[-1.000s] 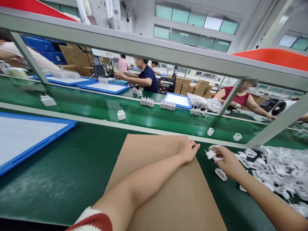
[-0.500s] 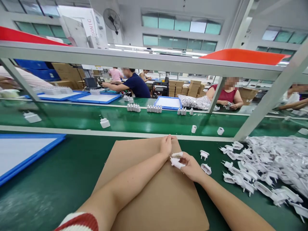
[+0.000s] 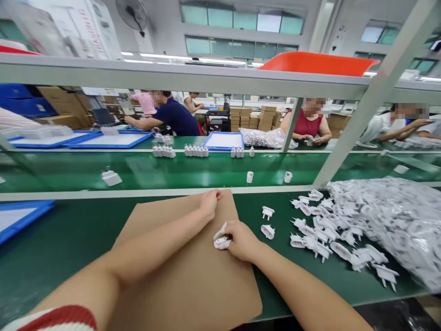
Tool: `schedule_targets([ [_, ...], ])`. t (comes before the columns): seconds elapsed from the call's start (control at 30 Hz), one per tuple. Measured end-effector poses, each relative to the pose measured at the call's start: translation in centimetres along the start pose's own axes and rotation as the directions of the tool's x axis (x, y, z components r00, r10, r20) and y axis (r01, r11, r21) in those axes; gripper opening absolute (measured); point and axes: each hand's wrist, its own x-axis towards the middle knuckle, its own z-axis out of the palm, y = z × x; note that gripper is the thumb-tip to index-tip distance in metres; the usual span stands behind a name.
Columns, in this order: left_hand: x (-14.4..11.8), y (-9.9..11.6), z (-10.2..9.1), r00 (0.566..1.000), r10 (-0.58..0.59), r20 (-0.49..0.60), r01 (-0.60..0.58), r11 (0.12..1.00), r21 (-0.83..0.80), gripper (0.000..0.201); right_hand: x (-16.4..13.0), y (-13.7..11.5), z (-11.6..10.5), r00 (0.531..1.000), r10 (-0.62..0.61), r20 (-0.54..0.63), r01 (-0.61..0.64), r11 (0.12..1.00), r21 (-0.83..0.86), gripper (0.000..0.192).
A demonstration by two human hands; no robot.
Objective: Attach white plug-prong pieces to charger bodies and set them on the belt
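A brown cardboard sheet (image 3: 193,276) lies before me on the green bench. My left hand (image 3: 208,204) is closed at its far edge, fingers curled together; what they grip is hidden. Nearer to me, my right hand (image 3: 237,239) is closed in a pinch over the cardboard, with white coverings on the fingertips. Between those tips sits a small white plug piece (image 3: 222,243), partly covered by the fingers. Two loose white plug pieces, one upright on its pins (image 3: 268,212) and one tipped over (image 3: 268,231), lie right of the cardboard.
Several white plug pieces (image 3: 320,230) spread beside a clear plastic bag (image 3: 389,216) at the right. A blue-rimmed tray (image 3: 31,209) is at the left. White chargers (image 3: 111,178) stand on the green belt (image 3: 179,171) ahead. A slanted post (image 3: 351,133) rises at the right; people sit opposite.
My view has turned to the right, so most things sit further left. My right hand has shifted slightly left over the cardboard, still pinching. My left hand stays at the far edge.
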Motion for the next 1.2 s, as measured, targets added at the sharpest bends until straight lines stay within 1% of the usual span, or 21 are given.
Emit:
schedule_targets([
  [0.1, 1.0, 0.8, 1.1, 0.999, 0.034, 0.041, -0.04, 0.989, 0.142, 0.022, 0.0, 0.2, 0.0, 1.0, -0.025, 0.0, 0.024, 0.993, -0.116, 0.03],
  [0.2, 2.6, 1.8, 3.8, 0.985, 0.119, 0.126, -0.15, 0.95, 0.275, 0.025, 0.0, 0.3, 0.1, 1.0, -0.027, 0.01, 0.028, 0.991, -0.131, 0.027],
  [0.23, 3.2, 2.1, 4.9, 0.978, 0.14, 0.158, -0.184, 0.931, 0.316, 0.03, 0.0, 0.3, 0.2, 1.0, -0.023, 0.014, 0.024, 0.991, -0.128, 0.025],
  [0.3, 4.3, 2.4, 7.2, 0.966, 0.158, 0.207, -0.23, 0.89, 0.395, 0.049, 0.0, 0.4, 0.3, 1.0, -0.015, 0.02, 0.017, 0.993, -0.12, 0.022],
  [0.37, 5.3, 2.5, 9.3, 0.96, 0.153, 0.236, -0.249, 0.852, 0.46, 0.068, -0.1, 0.4, 0.4, 1.0, -0.012, 0.022, 0.014, 0.994, -0.112, 0.022],
  [0.4, 5.7, 2.6, 10.1, 0.958, 0.142, 0.248, -0.25, 0.837, 0.486, 0.071, 0.0, 0.4, 0.3, 1.0, -0.011, 0.02, 0.013, 0.995, -0.102, 0.022],
  [0.43, 6.0, 2.6, 10.7, 0.957, 0.126, 0.26, -0.246, 0.825, 0.509, 0.068, 0.1, 0.4, 0.2, 1.0, -0.006, 0.002, 0.007, 0.997, -0.077, 0.021],
  [0.47, 6.2, 2.8, 11.1, 0.957, 0.106, 0.269, -0.239, 0.815, 0.528, 0.06, 0.2, 0.6, -0.1, 0.999, 0.007, -0.039, -0.009, 1.0, -0.029, 0.018],
  [0.53, 6.5, 3.1, 11.1, 0.957, 0.076, 0.281, -0.226, 0.8, 0.555, 0.041, 0.7, 1.0, -1.1, 0.979, 0.096, -0.18, -0.064, 0.982, 0.176, 0.012],
  [0.57, 6.4, 3.4, 10.8, 0.955, 0.071, 0.287, -0.228, 0.796, 0.561, 0.034, 0.9, 1.4, -1.8, 0.95, 0.179, -0.254, -0.092, 0.943, 0.32, 0.018],
  [0.6, 6.2, 3.7, 10.1, 0.952, 0.073, 0.298, -0.236, 0.794, 0.56, 0.03, 1.2, 1.8, -2.5, 0.909, 0.278, -0.31, -0.109, 0.878, 0.467, 0.026],
  [0.63, 5.9, 3.9, 9.2, 0.945, 0.08, 0.316, -0.252, 0.795, 0.552, 0.028, 1.4, 2.2, -3.3, 0.862, 0.379, -0.336, -0.118, 0.795, 0.595, 0.034],
  [0.7, 4.7, 4.4, 6.5, 0.926, 0.099, 0.363, -0.291, 0.799, 0.526, 0.028, 1.8, 2.8, -4.6, 0.793, 0.524, -0.312, -0.122, 0.638, 0.76, 0.041],
  [0.73, 3.7, 4.5, 4.9, 0.915, 0.106, 0.388, -0.309, 0.803, 0.509, 0.029, 1.9, 3.0, -5.1, 0.775, 0.564, -0.284, -0.12, 0.574, 0.81, 0.041],
  [0.8, 1.2, 4.6, 1.3, 0.891, 0.108, 0.442, -0.324, 0.832, 0.45, 0.033, 2.0, 3.0, -5.6, 0.773, 0.593, -0.228, -0.115, 0.484, 0.867, 0.042],
  [0.87, -2.0, 4.5, -2.3, 0.861, 0.086, 0.502, -0.298, 0.884, 0.36, 0.04, 2.0, 2.5, -5.6, 0.79, 0.581, -0.196, -0.112, 0.452, 0.885, 0.044],
  [0.93, -5.4, 4.2, -5.1, 0.833, 0.06, 0.549, -0.264, 0.916, 0.301, 0.046, 1.9, 1.9, -5.2, 0.809, 0.553, -0.197, -0.115, 0.477, 0.871, 0.046],
  [1.0, -8.4, 3.8, -6.9, 0.804, 0.047, 0.592, -0.255, 0.928, 0.272, 0.046, 1.9, 1.3, -4.7, 0.827, 0.514, -0.227, -0.118, 0.555, 0.823, 0.046],
  [1.07, -10.5, 3.3, -7.7, 0.782, 0.065, 0.62, -0.265, 0.935, 0.236, 0.043, 1.8, 0.9, -4.3, 0.846, 0.455, -0.277, -0.121, 0.67, 0.732, 0.045],
  [1.13, -11.5, 2.8, -8.0, 0.793, 0.116, 0.598, -0.288, 0.936, 0.201, 0.046, 1.6, 0.6, -4.0, 0.87, 0.373, -0.324, -0.119, 0.795, 0.594, 0.042],
  [1.2, -11.6, 2.3, -8.1, 0.807, 0.16, 0.568, -0.317, 0.929, 0.19, 0.049, 1.4, 0.2, -3.7, 0.899, 0.253, -0.358, -0.093, 0.907, 0.41, 0.036],
])
